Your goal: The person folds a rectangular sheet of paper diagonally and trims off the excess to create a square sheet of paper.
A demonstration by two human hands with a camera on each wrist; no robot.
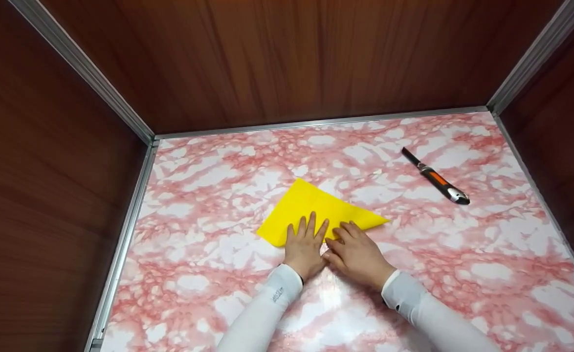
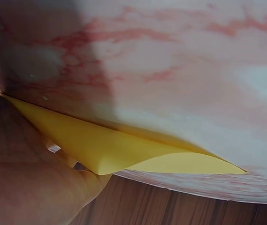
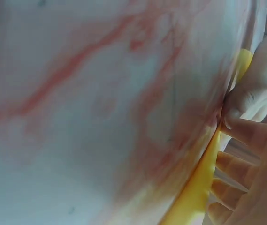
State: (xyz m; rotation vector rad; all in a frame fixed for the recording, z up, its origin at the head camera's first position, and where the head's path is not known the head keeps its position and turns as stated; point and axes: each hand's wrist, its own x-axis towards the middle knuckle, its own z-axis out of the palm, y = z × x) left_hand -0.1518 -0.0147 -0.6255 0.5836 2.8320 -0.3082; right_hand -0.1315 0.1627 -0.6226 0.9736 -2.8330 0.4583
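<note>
A sheet of yellow paper, folded over with a slanting near edge, lies on the table. My left hand presses on it with its fingers spread. In the left wrist view, the layers of the yellow paper part into a curved opening at one corner. Close beside, my right hand rests its slightly bent fingertips on the paper's near edge, its thumb by the left wrist. The right wrist view shows the fingers of that hand along the yellow fold.
A black-and-orange utility knife lies at the right rear of the red-and-white marbled table. A tiny pale scrap sits behind the paper. Brown wood-grain panels with metal edging enclose the table at the back and both sides.
</note>
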